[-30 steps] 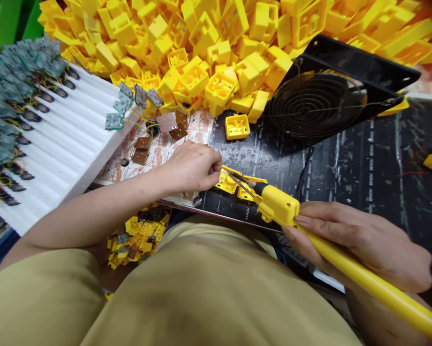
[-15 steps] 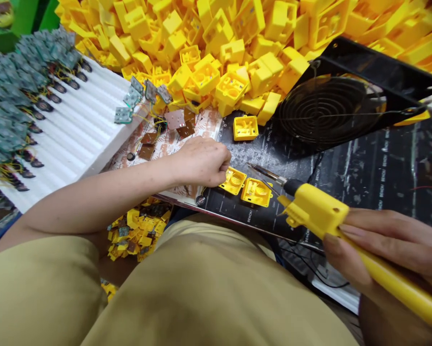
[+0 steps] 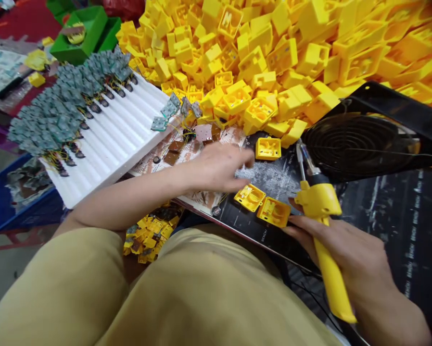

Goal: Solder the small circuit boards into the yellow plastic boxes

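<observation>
My left hand, a little blurred, hovers over the near end of the bench with its fingers apart and nothing visible in them. Just below its fingertips lies an open yellow plastic casing. Beside that one is a second open casing, which the fingertips of my right hand reach at its right edge. That same hand is closed around a yellow soldering gun, its metal tip pointing up and away from me. A third casing stands farther back. A small round speaker with wires rests near the bench edge.
A large heap of yellow casings fills the back. At right stands a black fan. Wired circuit boards cover part of a white foam slab on the left. Brown board pieces lie beyond my left forearm.
My left hand has opened from a fist and lifted off the left casing. My right hand has come to the right casing, and the soldering gun's tip has swung upward. The view has shifted left.
</observation>
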The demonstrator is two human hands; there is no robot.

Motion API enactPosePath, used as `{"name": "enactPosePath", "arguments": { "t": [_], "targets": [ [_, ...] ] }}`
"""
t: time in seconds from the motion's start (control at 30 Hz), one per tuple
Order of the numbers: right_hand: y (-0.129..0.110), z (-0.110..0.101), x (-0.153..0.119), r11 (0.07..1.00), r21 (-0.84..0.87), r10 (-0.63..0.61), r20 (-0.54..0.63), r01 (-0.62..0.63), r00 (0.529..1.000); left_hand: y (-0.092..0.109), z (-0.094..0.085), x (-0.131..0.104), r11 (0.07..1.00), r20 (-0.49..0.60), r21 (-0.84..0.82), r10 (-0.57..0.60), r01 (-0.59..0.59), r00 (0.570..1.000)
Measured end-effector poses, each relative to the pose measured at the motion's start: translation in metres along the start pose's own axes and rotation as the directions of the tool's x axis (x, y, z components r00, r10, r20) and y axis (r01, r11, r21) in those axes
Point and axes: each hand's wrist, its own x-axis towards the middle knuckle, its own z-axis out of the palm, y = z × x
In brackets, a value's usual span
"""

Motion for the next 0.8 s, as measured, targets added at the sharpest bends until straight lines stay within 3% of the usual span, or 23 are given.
{"name": "enactPosePath", "arguments": {
  "t": [0.1,0.17,0.23,0.3,0.4,0.5,0.6,0.7,0.73,0.77,0.8],
  "targets": [
    [0.008,0.012,-0.003,0.997,-0.056,-0.052,0.028,0.054,0.998,-0.037,-0.006,-0.011,0.972,-0.27,0.075,-0.195,0.223,0.943],
    [0.008,0.016,-0.006,0.997,-0.063,-0.049,0.05,0.052,0.998,-0.061,-0.006,-0.015,0.937,-0.301,0.079,-0.304,0.341,0.904],
    [0.004,0.019,-0.009,0.998,-0.053,-0.042,0.057,0.045,0.998,-0.076,-0.004,-0.017,0.925,-0.329,-0.005,-0.36,0.38,0.873],
    [-0.001,0.022,-0.009,0.998,-0.052,-0.021,0.023,0.022,1.0,-0.083,-0.004,-0.018,0.928,-0.467,-0.171,-0.373,0.332,0.802],
    [-0.009,0.028,-0.003,0.996,-0.079,0.025,-0.04,-0.028,0.999,-0.088,-0.011,-0.012,0.935,-0.708,-0.336,-0.332,0.115,0.624],
    [-0.014,0.039,0.012,0.995,-0.099,0.03,-0.047,-0.034,0.998,-0.105,-0.025,0.012,0.933,-0.829,-0.346,-0.256,-0.096,0.498],
    [-0.017,0.049,0.027,0.996,-0.083,0.029,-0.087,-0.037,0.996,-0.128,-0.042,0.042,0.876,-0.877,-0.435,-0.36,-0.209,0.317],
    [-0.018,0.047,0.029,0.997,-0.061,0.045,-0.143,-0.055,0.989,-0.124,-0.052,0.047,0.778,-0.813,-0.558,-0.441,-0.29,0.38],
    [-0.018,0.044,0.026,0.997,-0.056,0.047,-0.141,-0.056,0.989,-0.113,-0.051,0.041,0.713,-0.774,-0.611,-0.445,-0.345,0.451],
    [-0.017,0.041,0.022,0.997,-0.053,0.045,-0.126,-0.052,0.991,-0.099,-0.046,0.032,0.641,-0.759,-0.642,-0.454,-0.421,0.467],
    [-0.016,0.039,0.018,0.998,-0.051,0.041,-0.101,-0.046,0.994,-0.084,-0.038,0.022,0.584,-0.723,-0.674,-0.395,-0.453,0.566]
  ]
}}
